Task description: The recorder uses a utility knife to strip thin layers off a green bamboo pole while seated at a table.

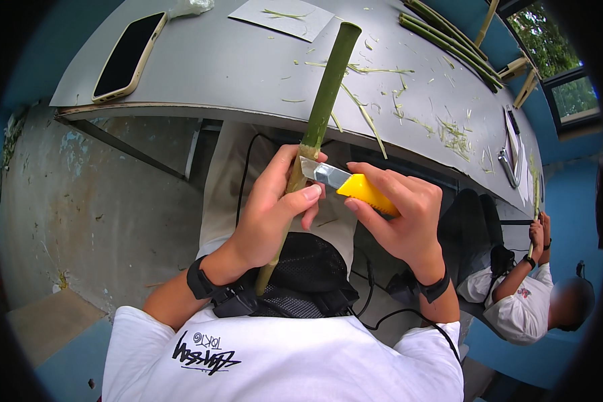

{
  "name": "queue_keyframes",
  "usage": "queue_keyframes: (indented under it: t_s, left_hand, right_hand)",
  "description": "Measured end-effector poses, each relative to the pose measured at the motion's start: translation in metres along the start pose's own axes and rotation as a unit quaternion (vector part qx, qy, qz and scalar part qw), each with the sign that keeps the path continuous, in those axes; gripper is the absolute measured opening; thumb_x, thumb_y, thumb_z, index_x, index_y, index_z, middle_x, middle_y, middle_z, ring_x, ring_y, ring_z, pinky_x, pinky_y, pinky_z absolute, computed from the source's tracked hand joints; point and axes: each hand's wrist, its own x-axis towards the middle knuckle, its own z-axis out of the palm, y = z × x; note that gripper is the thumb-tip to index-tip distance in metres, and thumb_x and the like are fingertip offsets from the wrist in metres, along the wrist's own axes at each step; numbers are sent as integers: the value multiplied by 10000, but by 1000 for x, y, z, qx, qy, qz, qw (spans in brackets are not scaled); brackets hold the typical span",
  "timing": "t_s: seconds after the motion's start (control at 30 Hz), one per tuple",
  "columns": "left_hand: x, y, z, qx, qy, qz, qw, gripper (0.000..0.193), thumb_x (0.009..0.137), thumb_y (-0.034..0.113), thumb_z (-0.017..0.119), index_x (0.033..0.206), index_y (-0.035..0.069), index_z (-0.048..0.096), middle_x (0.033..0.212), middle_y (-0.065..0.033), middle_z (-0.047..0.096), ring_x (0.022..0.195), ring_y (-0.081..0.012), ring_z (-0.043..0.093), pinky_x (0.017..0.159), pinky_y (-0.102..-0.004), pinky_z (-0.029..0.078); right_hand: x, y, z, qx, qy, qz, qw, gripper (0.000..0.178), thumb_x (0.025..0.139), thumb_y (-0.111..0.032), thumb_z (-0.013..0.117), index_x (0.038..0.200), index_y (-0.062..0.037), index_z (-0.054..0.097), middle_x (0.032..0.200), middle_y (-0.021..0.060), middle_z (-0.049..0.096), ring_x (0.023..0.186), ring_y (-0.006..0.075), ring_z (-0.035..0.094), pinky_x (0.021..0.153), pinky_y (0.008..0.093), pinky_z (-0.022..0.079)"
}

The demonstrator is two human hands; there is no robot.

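A long bamboo stalk (329, 87) slants up from my lap past the table's near edge; its upper length is green, the part below the node paler. My left hand (279, 201) wraps round it just under the node. In my right hand (403, 213) is a yellow utility knife (367, 193), its blade out and lying against the stalk by the node, close to my left thumb. The stalk's lower end reaches down to a black mesh bag (311, 264) at my waist.
On the grey table (208, 67) lie a phone (130, 57), a white sheet (281, 19), green shavings (454, 137), several bamboo stalks (452, 47) and a metal-handled tool (511, 151). A co-worker (526, 305) sits at the right, holding a thin stalk. Black cables (409, 313) run near my right arm.
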Motion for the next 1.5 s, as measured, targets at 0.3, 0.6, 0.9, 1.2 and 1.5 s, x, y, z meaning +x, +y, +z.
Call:
queue_keyframes:
  t_s: [0.3, 0.6, 0.9, 1.2, 1.5]
  left_hand:
    - [0, 2, -4, -41, -14, -19, 999, 388, 1092, 166, 515, 1430, -1, 425, 1131, -150, 649, 777, -141, 651, 731, -290, 573]
    - [6, 7, -15, 13, -28, -13, 999, 353, 1046, 71, 617, 1350, 6, 450, 1073, -138, 705, 792, -138, 681, 745, -284, 582]
    - [9, 7, -10, -57, -23, -43, 997, 353, 1024, 64, 618, 1321, 35, 430, 969, -93, 656, 708, -103, 610, 658, -240, 507]
    - [7, 11, -14, -58, -60, -90, 992, 679, 943, 144, 575, 1560, 27, 316, 960, -110, 624, 729, -127, 593, 700, -275, 513]
    - [-14, -6, -25, -17, -110, -90, 990, 459, 1045, 148, 540, 1468, 43, 396, 950, -92, 623, 758, -144, 618, 716, -277, 524]
  right_hand:
    - [0, 3, -1, 27, 2, 4, 1000, 394, 797, -261, 855, 1163, -146, 767, 764, 27, 716, 549, 195, 629, 529, 299, 477]
    - [4, 8, 6, 79, 21, -15, 997, 391, 797, -257, 857, 1156, -127, 767, 748, 42, 706, 553, 207, 627, 533, 298, 474]
    - [7, 2, 3, 22, 6, 2, 1000, 388, 798, -266, 855, 1158, -149, 769, 746, 27, 702, 544, 202, 617, 527, 299, 468]
    - [1, 5, 5, 26, 36, 8, 999, 376, 776, -242, 848, 1134, -152, 778, 756, 27, 715, 544, 201, 626, 532, 300, 480]
    - [-7, -9, 1, 5, -24, -4, 1000, 395, 768, -278, 858, 1135, -157, 776, 711, 3, 682, 498, 169, 576, 504, 297, 439]
